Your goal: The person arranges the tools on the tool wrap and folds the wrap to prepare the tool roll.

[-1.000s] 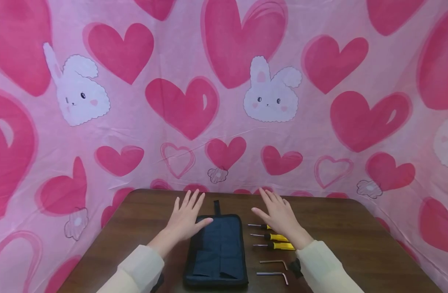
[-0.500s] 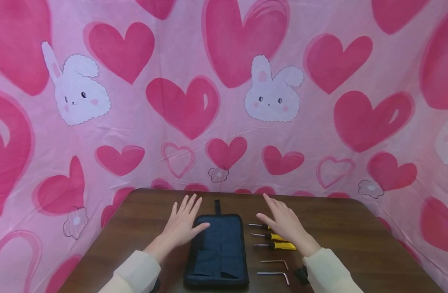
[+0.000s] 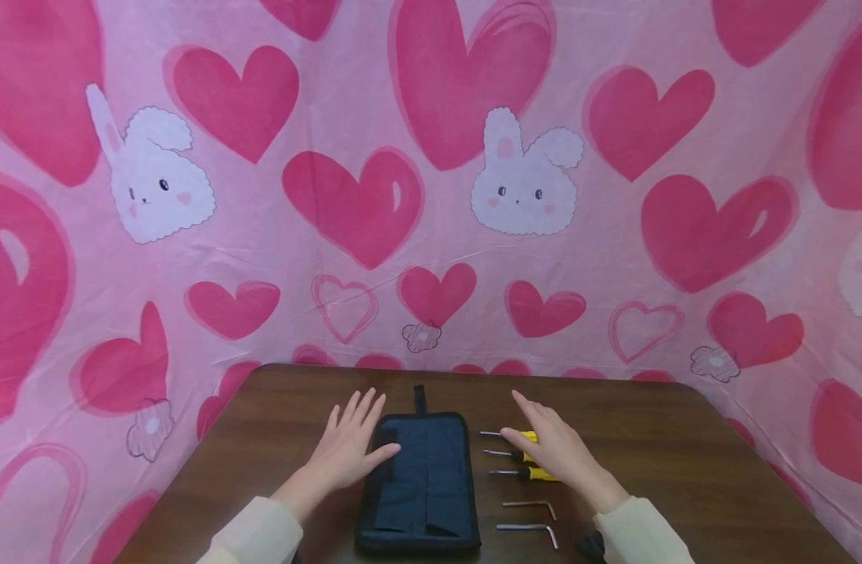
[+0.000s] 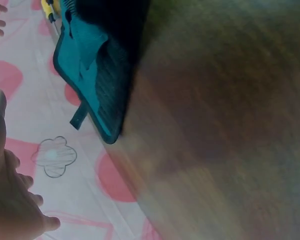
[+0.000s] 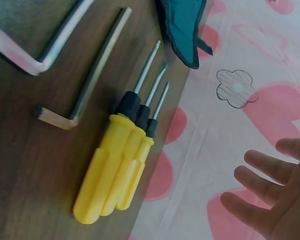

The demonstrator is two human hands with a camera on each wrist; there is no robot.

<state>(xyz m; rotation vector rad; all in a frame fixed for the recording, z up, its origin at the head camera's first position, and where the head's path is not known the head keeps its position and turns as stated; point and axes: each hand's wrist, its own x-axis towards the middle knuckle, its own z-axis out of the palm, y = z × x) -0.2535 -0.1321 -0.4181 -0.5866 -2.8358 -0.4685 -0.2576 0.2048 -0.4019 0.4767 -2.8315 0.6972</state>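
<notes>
A dark blue tool pouch (image 3: 441, 454) with black edging and pockets lies on the table, its short strap pointing away. My left hand (image 3: 342, 446) hovers at its left side, fingers spread and straight, the thumb over the pouch's edge. Held in the air on the right, my right hand (image 3: 560, 446) has straight fingers and holds nothing. Below it lie three screwdrivers (image 5: 107, 165) with yellow handles and black collars, side by side; in the head view the hand partly hides them. Nearer me lie two L-shaped hex keys, the thinner one (image 5: 97, 75) and the thicker one (image 5: 50, 47).
The brown wooden table (image 3: 670, 462) carries all the tools. Behind it hangs a pink cloth (image 3: 445, 235) with hearts and rabbits, close to the table's far edge. A dark object (image 3: 591, 546) shows by the right sleeve.
Both hands have drawn back toward me and lowered slightly. The right hand has also shifted a little rightward. The pouch and tools have stayed in place.
</notes>
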